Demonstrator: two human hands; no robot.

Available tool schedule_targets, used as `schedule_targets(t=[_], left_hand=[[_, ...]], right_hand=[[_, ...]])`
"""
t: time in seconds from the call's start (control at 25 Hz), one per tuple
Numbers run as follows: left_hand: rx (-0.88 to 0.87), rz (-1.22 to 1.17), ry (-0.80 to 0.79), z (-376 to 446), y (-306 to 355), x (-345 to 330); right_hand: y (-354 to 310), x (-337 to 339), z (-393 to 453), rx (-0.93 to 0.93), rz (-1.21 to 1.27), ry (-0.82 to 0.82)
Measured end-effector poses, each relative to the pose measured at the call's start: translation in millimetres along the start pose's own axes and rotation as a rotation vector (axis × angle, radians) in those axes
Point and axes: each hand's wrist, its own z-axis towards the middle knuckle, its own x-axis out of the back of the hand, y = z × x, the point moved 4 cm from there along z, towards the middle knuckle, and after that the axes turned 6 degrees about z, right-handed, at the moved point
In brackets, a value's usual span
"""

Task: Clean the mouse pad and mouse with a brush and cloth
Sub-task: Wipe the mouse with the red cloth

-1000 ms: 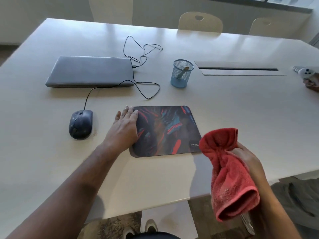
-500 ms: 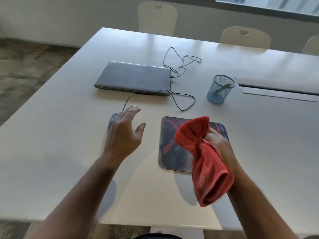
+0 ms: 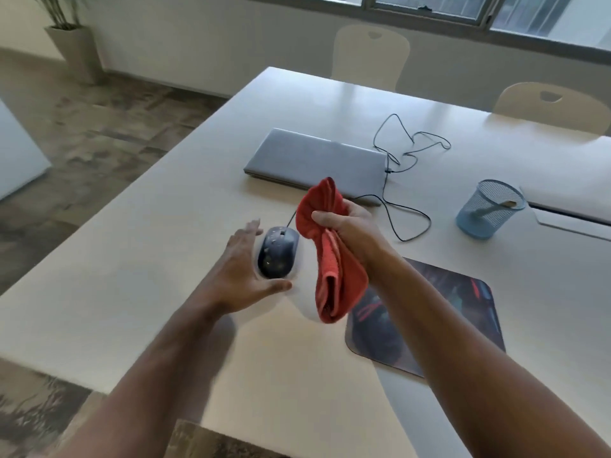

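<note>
Now, mouse: the dark wired mouse (image 3: 277,256) lies on the white tabletop (image 3: 139,292), left of the mouse pad, its surface speckled with pale spots.
Mouse cable: a thin black cable (image 3: 410,206) runs from the front of the mouse away toward the laptop and lies in loose loops beside it.
Left hand: the left hand (image 3: 243,276) has its fingers stretched out and its thumb spread, cupped along the left side and near end of the mouse; the blur keeps me from telling whether it touches the mouse. It holds nothing.
Right hand: the right hand (image 3: 347,226) is curled round a bunched red cloth (image 3: 327,256), which it grips above the tabletop just right of the mouse.
Cloth: its upper fold sticks up over the fingers, and the rest hangs down below the hand, its lower end in front of the near left corner of the mouse pad.
Mouse pad: the dark mouse pad (image 3: 463,312) with red and blue patterning lies flat on the tabletop, partly hidden by the right forearm.
Laptop: a closed grey laptop (image 3: 314,160) lies farther back.
Pen holder: a blue mesh pen holder (image 3: 489,209) stands to the right of the cable, with something pale leaning inside it.
Beyond: cream chairs (image 3: 370,54) stand at the far edge, and a potted plant (image 3: 71,38) stands on the floor at the left.
</note>
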Motion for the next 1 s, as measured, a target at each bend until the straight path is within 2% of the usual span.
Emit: schedule_targets(t=[0.12, 0.24, 0.4, 0.52, 0.68, 0.76, 0.88, 1.0], left_hand=[[-0.007, 0.012, 0.033, 1.1, -0.2, -2.4], [0.008, -0.011, 0.043, 1.5, -2.7, -5.5], [0.026, -0.050, 0.039, 2.4, -5.1, -8.8], [0.031, -0.057, 0.049, 1.9, -4.3, -8.7], [0.002, -0.067, 0.083, 1.1, 0.7, -4.0], [0.024, -0.077, 0.060, 0.9, 0.5, -4.1], [0.032, -0.079, 0.030, 1.5, -2.0, -5.9], [0.024, -0.075, 0.023, 3.4, -3.9, -6.5]], right_hand=[[1.8, -24.9, 24.8, 0.016, -0.063, -0.064], [9.9, -43.4, 37.5, 0.041, -0.250, -0.164], [11.8, -51.5, 48.2, 0.159, -0.840, -0.205], [9.3, -58.5, 42.7, 0.302, -1.051, -0.214], [15.4, -61.2, 20.4, 0.523, -1.082, -0.297], [9.6, -54.8, 26.4, 0.491, -1.049, -0.302], [0.6, -52.1, 45.0, 0.343, -0.951, -0.290], [4.8, -57.5, 53.0, 0.334, -1.026, -0.275]])
